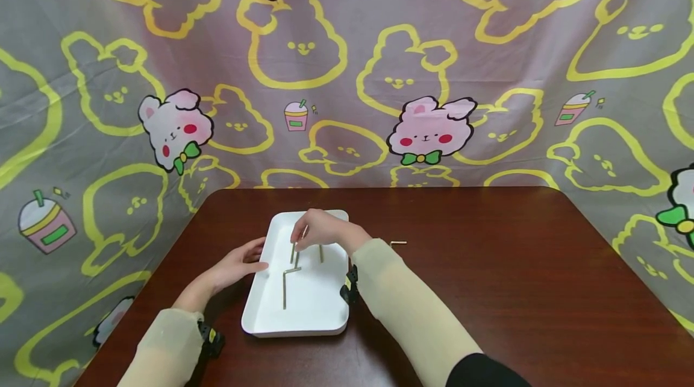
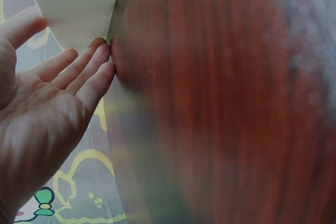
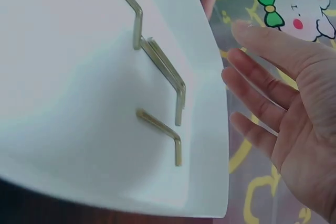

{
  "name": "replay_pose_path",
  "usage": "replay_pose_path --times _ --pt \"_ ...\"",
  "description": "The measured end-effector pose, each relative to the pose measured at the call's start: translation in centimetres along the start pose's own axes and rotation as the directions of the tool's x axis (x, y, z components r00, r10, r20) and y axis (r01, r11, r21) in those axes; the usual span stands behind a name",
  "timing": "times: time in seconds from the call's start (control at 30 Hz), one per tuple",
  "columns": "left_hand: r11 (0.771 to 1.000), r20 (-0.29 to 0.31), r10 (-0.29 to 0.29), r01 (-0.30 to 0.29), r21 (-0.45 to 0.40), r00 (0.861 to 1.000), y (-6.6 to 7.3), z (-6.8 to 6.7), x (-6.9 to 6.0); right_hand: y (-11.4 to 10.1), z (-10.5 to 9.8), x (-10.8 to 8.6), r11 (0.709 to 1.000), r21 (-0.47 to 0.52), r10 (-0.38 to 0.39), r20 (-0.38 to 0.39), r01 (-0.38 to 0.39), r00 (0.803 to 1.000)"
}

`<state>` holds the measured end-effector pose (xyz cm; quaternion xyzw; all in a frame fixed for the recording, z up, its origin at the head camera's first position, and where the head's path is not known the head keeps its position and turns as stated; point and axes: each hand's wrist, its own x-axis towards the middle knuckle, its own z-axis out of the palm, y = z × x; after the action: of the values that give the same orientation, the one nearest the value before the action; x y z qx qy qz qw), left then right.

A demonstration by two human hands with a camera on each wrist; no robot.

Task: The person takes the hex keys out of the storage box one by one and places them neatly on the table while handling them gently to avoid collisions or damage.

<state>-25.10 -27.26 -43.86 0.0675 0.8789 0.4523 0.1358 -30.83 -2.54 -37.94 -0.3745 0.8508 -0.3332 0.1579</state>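
Cream sleeves come first, the right one (image 1: pixel 412 308) reaching in across the tray's right edge, the left one (image 1: pixel 165 345) stopping short of its left side. Next comes the white tray (image 1: pixel 320 308), its long sides running away from the person on the dark table (image 1: pixel 488 266). In its near half lies a bent metal key (image 1: pixel 284 290); its long arm runs lengthwise with the tray and its short arm turns right at the far end, meeting or nearly meeting a close-set pair of keys (image 3: pixel 164 66).

Just left of the tray, the left hand (image 1: pixel 235 266) has its fingers extended and apart, fingertips against the tray's wall. It is farther from the pair than the right hand (image 1: pixel 322 229), which hangs over them, fingertips pointing down; the right wrist view shows its thumb and fingers spread with nothing between. Contact with the pair is unclear. The pair's long arms also run roughly lengthwise, so a pinch would probably work best across them, from side to side. A fourth key (image 1: pixel 321 253) lies apart, to their right. Right of the tray, partly behind the forearm, another key (image 1: pixel 398 243) rests on the table. A patterned curtain (image 1: pixel 347 13) hangs behind.
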Motion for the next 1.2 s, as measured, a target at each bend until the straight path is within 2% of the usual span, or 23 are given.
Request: replay_pose_path --times 0.33,0.67,0.8,1.2 --pt "1.000 -0.002 -0.011 0.011 0.006 1.000 0.1 0.0 -0.1 -0.2 2.0 0.6 0.998 -0.007 0.055 0.030 -0.055 0.998" --pt "1.000 0.006 -0.001 0.001 0.019 1.000 0.1 -0.1 -0.1 0.0 4.0 1.2 0.993 -0.073 0.096 0.041 -0.093 0.995" --pt "1.000 0.007 0.000 0.000 0.018 1.000 0.1 -0.2 0.0 -0.2 4.4 1.2 0.988 -0.072 0.142 0.054 -0.138 0.988" --pt "1.000 0.005 0.005 -0.005 -0.012 1.000 0.1 -0.1 -0.3 0.5 5.3 1.1 0.993 -0.083 0.090 0.070 -0.084 0.993"
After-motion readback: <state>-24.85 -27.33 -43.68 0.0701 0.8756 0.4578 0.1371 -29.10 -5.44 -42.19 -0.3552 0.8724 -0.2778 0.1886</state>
